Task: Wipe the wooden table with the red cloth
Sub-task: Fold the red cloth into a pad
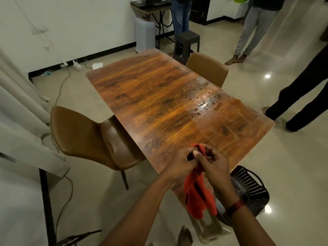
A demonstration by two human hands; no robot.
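**Red cloth held in both hands over near edge of tabletop**

Nearest the camera, two bare forearms reach forward. The left hand (179, 165) and the right hand (215, 166) meet above the near end of the tabletop (159, 103), fingers of both closed on the upper part of the red cloth (197, 194). The cloth is bunched between the hands; its lower part hangs free below them, past the near table edge, clear of the surface. A dark red band (234, 207) sits on the right wrist.

Just right of the hands, on the floor beside the table, stands a black perforated basket (252, 190). A bare foot (185, 236) shows at the bottom edge.

The wooden surface is glossy, with many fine scratches. A patch of droplets or smears (204, 102) catches the light towards the right edge, mid-length.

A brown chair (88, 139) stands at the left side, and a second brown chair (207, 68) at the far right side. Beyond the far end is a black stool (186, 43). The legs of three bystanders are visible at the far right.
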